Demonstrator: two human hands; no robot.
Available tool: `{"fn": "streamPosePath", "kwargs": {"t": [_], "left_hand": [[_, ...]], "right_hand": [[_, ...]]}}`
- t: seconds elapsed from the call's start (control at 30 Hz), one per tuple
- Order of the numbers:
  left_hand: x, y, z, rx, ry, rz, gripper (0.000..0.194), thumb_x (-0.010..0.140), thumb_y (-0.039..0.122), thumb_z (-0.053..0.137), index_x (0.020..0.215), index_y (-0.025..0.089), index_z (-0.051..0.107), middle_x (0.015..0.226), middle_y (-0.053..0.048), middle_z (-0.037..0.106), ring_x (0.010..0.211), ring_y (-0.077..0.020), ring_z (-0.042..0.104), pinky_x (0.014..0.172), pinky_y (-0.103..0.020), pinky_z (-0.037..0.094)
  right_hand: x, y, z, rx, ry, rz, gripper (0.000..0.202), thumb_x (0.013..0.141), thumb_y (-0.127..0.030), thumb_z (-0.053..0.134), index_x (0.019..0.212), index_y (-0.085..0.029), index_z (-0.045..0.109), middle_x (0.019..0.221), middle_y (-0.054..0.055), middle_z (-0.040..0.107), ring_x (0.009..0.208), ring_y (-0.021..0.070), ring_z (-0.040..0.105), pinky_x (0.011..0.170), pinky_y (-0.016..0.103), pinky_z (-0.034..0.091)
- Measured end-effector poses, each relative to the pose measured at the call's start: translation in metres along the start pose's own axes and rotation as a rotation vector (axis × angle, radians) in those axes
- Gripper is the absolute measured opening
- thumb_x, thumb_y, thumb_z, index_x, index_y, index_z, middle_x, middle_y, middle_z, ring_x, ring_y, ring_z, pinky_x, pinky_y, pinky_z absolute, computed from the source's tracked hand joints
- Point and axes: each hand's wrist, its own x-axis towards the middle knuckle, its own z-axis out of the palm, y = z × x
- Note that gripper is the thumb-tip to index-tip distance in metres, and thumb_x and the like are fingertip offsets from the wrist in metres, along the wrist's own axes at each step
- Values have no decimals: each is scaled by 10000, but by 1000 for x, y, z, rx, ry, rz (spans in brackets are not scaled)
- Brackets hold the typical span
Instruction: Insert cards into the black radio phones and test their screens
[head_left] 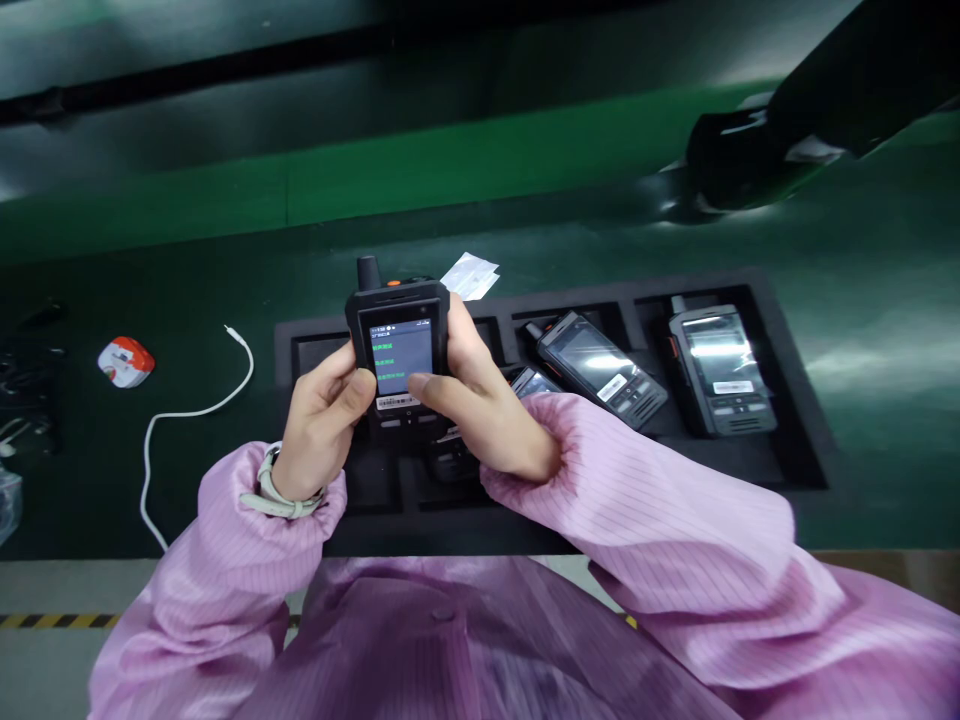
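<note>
A black handheld radio [401,350] with a stubby antenna and a lit screen is held upright above a black foam tray [806,440]. My left hand [319,420] grips its left side, thumb at the edge of the front. My right hand [480,400] wraps its right side, and the thumb lies on the lower part of the screen, which shows lines of green text. In the tray, a tilted grey radio [600,365] and another grey radio [724,370] lie face up to the right. Part of a further device shows beneath my right wrist.
White paper slips [470,276] lie behind the tray. To the left are a white cable [199,412] and a red and white round object [126,362]. Dark cords sit at the far left edge. A black object [727,160] stands at the back right.
</note>
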Motion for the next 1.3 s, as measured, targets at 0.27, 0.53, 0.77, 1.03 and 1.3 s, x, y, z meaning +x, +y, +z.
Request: {"fn": "streamPosePath", "kwargs": {"t": [0.27, 0.53, 0.77, 1.03, 1.3], "left_hand": [[1, 1, 1, 28, 0, -22, 406, 914, 483, 712, 1215, 216, 766, 1155, -97, 801, 1188, -307, 726, 994, -430, 615], [2, -1, -2, 30, -1, -51, 473, 912, 509, 712, 1265, 195, 735, 995, -84, 797, 905, -251, 765, 755, -343, 618], [2, 0, -3, 49, 15, -49, 427, 905, 514, 720, 1201, 209, 760, 748, -28, 708, 639, -165, 665, 594, -284, 533], [1, 0, -2, 31, 36, -60, 418, 885, 513, 743, 1170, 210, 775, 804, -38, 729, 684, -181, 670, 594, -289, 512], [1, 2, 0, 3, 18, -66, 416, 902, 488, 731, 1204, 202, 761, 1015, -74, 792, 918, -246, 756, 733, -324, 604]], "right_hand": [[2, 3, 0, 94, 12, 26, 465, 867, -284, 511, 1329, -234, 476, 1315, 42, 626, 1260, 225, 582, 1127, 402, 473], [7, 11, 2, 160, 15, 16, 484, 863, -280, 512, 1341, -206, 489, 1286, 25, 644, 1268, 220, 582, 1095, 378, 490], [5, 0, 3, 144, 23, 59, 489, 825, -252, 526, 1311, -202, 496, 1316, 36, 619, 1288, 230, 567, 1145, 389, 442], [4, 0, 2, 114, 10, 44, 526, 819, -199, 554, 1342, -222, 494, 1342, 36, 613, 1291, 225, 555, 1142, 399, 447], [6, 2, 4, 146, 47, 87, 387, 908, -316, 519, 1282, -219, 511, 1206, 28, 644, 1135, 198, 605, 1045, 353, 483]]}}
